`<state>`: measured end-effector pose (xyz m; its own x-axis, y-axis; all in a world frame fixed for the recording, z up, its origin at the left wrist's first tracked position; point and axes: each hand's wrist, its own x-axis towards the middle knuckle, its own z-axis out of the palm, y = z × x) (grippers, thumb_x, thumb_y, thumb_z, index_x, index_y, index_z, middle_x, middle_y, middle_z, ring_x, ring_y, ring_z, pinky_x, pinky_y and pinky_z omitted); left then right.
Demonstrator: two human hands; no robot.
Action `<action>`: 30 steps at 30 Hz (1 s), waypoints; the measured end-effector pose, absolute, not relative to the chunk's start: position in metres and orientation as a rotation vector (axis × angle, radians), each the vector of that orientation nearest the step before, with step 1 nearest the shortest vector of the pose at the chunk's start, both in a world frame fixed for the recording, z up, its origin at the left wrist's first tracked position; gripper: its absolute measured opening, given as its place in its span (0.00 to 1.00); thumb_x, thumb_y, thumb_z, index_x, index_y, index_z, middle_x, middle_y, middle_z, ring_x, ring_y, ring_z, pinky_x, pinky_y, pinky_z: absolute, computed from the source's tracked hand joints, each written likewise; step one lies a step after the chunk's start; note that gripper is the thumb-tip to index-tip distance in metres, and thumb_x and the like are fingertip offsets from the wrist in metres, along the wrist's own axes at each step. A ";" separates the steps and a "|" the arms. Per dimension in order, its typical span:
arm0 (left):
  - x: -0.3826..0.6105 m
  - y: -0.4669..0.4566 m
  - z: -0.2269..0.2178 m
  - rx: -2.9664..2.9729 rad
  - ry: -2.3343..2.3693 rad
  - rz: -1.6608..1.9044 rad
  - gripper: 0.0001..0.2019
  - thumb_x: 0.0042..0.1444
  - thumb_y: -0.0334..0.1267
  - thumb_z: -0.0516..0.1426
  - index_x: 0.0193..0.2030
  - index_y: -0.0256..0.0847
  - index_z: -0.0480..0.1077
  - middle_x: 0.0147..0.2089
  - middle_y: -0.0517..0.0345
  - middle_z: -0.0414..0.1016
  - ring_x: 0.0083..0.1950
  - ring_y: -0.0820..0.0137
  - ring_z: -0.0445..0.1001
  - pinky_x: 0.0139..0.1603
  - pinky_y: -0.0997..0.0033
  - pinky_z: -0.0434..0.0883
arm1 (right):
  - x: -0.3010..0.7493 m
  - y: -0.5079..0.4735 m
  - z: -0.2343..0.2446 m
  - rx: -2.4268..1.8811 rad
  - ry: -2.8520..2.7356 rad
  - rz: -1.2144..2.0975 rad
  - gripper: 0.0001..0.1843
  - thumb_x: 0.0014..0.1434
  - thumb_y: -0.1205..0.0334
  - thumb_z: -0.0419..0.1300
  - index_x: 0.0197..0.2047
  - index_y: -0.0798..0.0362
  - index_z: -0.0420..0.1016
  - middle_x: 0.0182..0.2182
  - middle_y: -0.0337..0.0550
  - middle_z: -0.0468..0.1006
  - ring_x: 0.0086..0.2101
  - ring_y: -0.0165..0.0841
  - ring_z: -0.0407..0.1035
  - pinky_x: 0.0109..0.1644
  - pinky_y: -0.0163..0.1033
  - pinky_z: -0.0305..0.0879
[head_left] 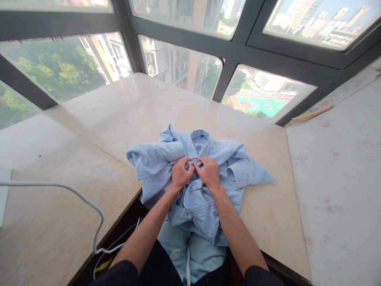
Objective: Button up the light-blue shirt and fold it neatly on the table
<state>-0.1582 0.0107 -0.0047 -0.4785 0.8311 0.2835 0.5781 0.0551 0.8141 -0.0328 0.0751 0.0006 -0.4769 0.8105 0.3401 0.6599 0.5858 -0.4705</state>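
Blue shirt (196,174) placket is pinched between both hands' fingers (190,163), clamped just below its collar (200,137).

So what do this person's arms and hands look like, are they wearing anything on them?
The left hand and right hand are bare: no gloves, no ring or watch visible. Nothing covers the arms until a black left sleeve and right sleeve, near the picture's bottom edge.
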 end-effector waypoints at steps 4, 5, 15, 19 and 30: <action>-0.159 0.010 -0.002 1.382 2.044 1.408 0.09 0.51 0.33 0.55 0.39 0.41 0.74 0.25 0.66 0.67 0.28 0.72 0.68 0.36 0.73 0.66 | -0.040 0.072 0.005 -1.264 -2.318 0.313 0.10 0.62 0.57 0.59 0.41 0.53 0.78 0.37 0.52 0.79 0.40 0.43 0.70 0.45 0.43 0.60; -0.159 0.010 -0.001 1.370 2.035 1.420 0.09 0.51 0.33 0.55 0.38 0.41 0.74 0.24 0.66 0.66 0.28 0.73 0.68 0.36 0.73 0.65 | -0.042 0.072 0.006 -1.282 -2.316 0.311 0.10 0.63 0.58 0.58 0.41 0.53 0.78 0.36 0.52 0.79 0.39 0.43 0.70 0.44 0.43 0.60; -0.158 0.010 -0.001 1.392 2.089 1.422 0.07 0.55 0.38 0.57 0.38 0.40 0.74 0.21 0.69 0.58 0.24 0.75 0.62 0.32 0.75 0.62 | -0.033 0.087 0.003 -1.125 -2.174 0.603 0.11 0.60 0.64 0.55 0.33 0.50 0.79 0.33 0.46 0.81 0.37 0.39 0.72 0.46 0.41 0.64; -0.157 0.009 0.000 1.556 2.122 1.315 0.15 0.58 0.48 0.59 0.45 0.41 0.76 0.24 0.65 0.65 0.26 0.74 0.65 0.31 0.74 0.61 | -0.022 0.092 0.002 -0.954 -2.100 0.845 0.11 0.59 0.60 0.56 0.34 0.50 0.80 0.34 0.44 0.81 0.38 0.38 0.73 0.48 0.42 0.67; -0.156 0.005 0.000 1.797 2.129 1.206 0.15 0.59 0.42 0.58 0.51 0.43 0.78 0.28 0.57 0.70 0.29 0.71 0.68 0.33 0.73 0.63 | -0.015 0.089 0.014 -0.895 -1.968 1.227 0.12 0.57 0.53 0.56 0.32 0.52 0.75 0.32 0.42 0.77 0.35 0.35 0.70 0.44 0.39 0.67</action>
